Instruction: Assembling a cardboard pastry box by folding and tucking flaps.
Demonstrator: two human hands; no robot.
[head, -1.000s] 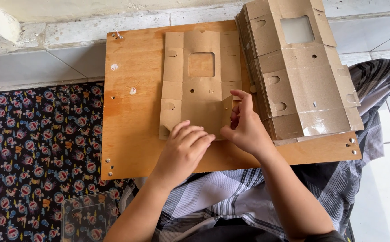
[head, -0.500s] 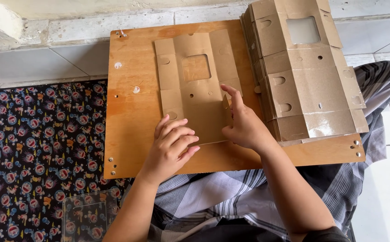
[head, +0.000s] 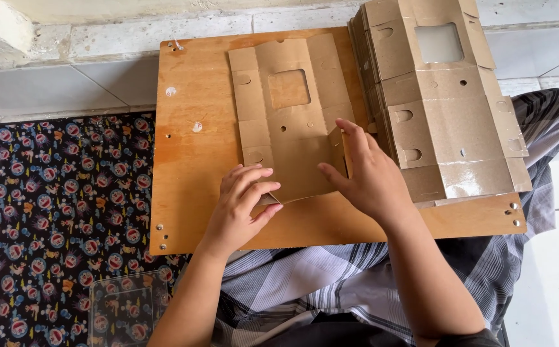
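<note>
Lying flat mid-board, cardboard blank (head: 290,122) runs 12-to-6; its near end is pressed by left hand (head: 241,202), fingers spread, at 7, and right hand (head: 369,177), fingers loosely curled on the raised flap, at 5.

Flat brown carton blank (head: 290,122) — square window, near edge lifted

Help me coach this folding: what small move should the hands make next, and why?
Probably press the raised right flap on over, since it stands half up beside the right hand while the left hand pins the cardboard blank flat on the wooden board.
</note>
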